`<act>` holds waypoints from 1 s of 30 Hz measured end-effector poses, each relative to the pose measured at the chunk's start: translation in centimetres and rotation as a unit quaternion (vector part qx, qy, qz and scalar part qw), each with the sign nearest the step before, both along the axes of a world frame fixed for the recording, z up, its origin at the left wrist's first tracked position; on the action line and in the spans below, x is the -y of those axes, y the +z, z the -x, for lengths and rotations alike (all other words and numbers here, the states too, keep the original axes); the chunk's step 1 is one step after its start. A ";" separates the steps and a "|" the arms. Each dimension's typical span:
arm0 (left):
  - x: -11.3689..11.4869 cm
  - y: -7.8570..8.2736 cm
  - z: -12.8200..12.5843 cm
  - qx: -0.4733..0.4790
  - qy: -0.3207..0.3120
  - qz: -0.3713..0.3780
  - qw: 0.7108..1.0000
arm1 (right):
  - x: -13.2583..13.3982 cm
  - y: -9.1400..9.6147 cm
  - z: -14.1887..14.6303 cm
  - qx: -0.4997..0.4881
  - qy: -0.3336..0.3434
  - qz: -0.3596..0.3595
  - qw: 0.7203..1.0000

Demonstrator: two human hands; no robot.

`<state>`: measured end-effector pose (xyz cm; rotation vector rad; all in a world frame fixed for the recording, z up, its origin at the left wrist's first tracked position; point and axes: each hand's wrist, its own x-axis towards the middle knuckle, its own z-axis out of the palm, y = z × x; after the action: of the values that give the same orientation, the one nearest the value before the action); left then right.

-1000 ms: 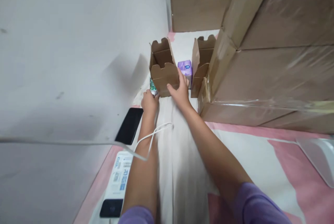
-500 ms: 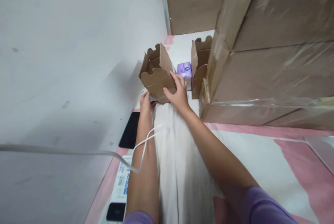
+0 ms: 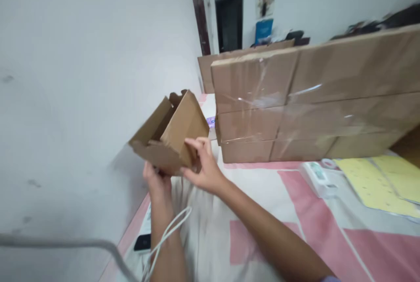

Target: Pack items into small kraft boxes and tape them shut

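A small brown cardboard box (image 3: pixel 183 135) with an open, wavy-edged top is tilted in the air beside the white wall. My left hand (image 3: pixel 157 181) supports it from below at the near lower edge, its fingers partly hidden under the cardboard. On the right side, my right hand (image 3: pixel 203 166) grips the box's near corner with thumb and fingers. Behind the box, a purple packet (image 3: pixel 211 122) shows only in part on the bed.
Taped cardboard boxes (image 3: pixel 252 124) form a wall on the right. A white cable (image 3: pixel 170 229) crosses my left forearm. A black phone-like object (image 3: pixel 142 242) lies by the wall. Yellow sheets (image 3: pixel 370 185) and a white device (image 3: pixel 318 179) lie on the pink-and-white sheet (image 3: pixel 262 203).
Both hands have lifted the small box toward me and left, tilting it more. The view has swung upward and right, bringing the room's far side and the yellow sheets into sight.
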<state>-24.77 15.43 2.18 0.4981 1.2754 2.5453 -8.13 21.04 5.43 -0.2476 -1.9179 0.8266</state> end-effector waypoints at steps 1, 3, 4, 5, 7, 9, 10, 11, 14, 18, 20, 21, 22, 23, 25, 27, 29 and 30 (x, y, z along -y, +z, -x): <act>1.7 0.0 -1.3 0.003 -0.012 0.001 1.000 | 1.9 0.0 -1.6 0.000 0.012 -0.009 1.000; 4.6 -0.5 -3.8 -0.004 -0.031 0.003 1.000 | 5.7 -0.7 -5.1 -0.006 0.022 -0.016 1.000; 5.8 -1.0 -4.9 -0.012 -0.045 0.006 0.999 | 7.6 -1.6 -6.9 -0.010 0.018 -0.011 1.000; 6.7 -1.5 -6.0 -0.019 -0.061 0.015 0.998 | 9.5 -2.8 -8.6 -0.017 0.005 -0.003 1.000; 7.9 -2.9 -8.2 -0.034 -0.105 0.047 0.993 | 13.1 -6.0 -11.6 -0.027 -0.050 0.022 0.998; 8.2 -4.4 -10.6 -0.050 -0.156 0.089 0.982 | 16.1 -9.7 -14.0 -0.030 -0.134 0.032 0.990; 8.0 -5.0 -11.8 -0.062 -0.180 0.110 0.975 | 17.3 -11.4 -15.0 -0.035 -0.175 0.027 0.984; 7.7 -5.6 -13.0 -0.077 -0.203 0.128 0.968 | 18.1 -12.8 -15.8 -0.044 -0.213 0.029 0.976; 6.6 -6.7 -16.1 -0.130 -0.235 0.166 0.949 | 19.0 -15.1 -17.6 -0.055 -0.281 0.052 0.957; 5.2 -7.2 -17.9 -0.208 -0.198 0.194 0.938 | 18.1 -14.9 -19.1 -0.047 -0.330 0.075 0.940; 4.7 -7.3 -17.9 -0.240 -0.173 0.209 0.932 | 17.8 -15.0 -19.4 -0.045 -0.346 0.072 0.935; 4.6 -7.3 -17.9 -0.253 -0.162 0.219 0.928 | 17.8 -15.2 -19.4 -0.044 -0.346 0.070 0.935; 4.7 -7.3 -17.8 -0.264 -0.148 0.231 0.925 | 17.9 -15.4 -19.5 -0.043 -0.343 0.069 0.936; 4.8 -7.2 -17.7 -0.273 -0.132 0.242 0.921 | 18.0 -15.5 -19.6 -0.044 -0.339 0.068 0.937; 5.5 -6.7 -17.5 -0.290 -0.093 0.260 0.916 | 18.2 -15.2 -20.4 -0.043 -0.335 0.054 0.940; 6.7 -5.8 -17.4 -0.303 -0.044 0.261 0.915 | 17.8 -13.8 -21.9 -0.026 -0.347 0.013 0.937; 8.0 -4.4 -17.3 -0.314 0.011 0.243 0.918 | 16.6 -11.2 -24.0 0.019 -0.365 -0.055 0.929; 8.7 -3.7 -17.3 -0.321 0.038 0.226 0.919 | 15.8 -9.7 -25.1 0.048 -0.367 -0.103 0.923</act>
<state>-7.42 6.76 -1.47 1.2492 2.0568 2.0822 16.99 5.27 -4.30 -0.8266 -1.7764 0.1099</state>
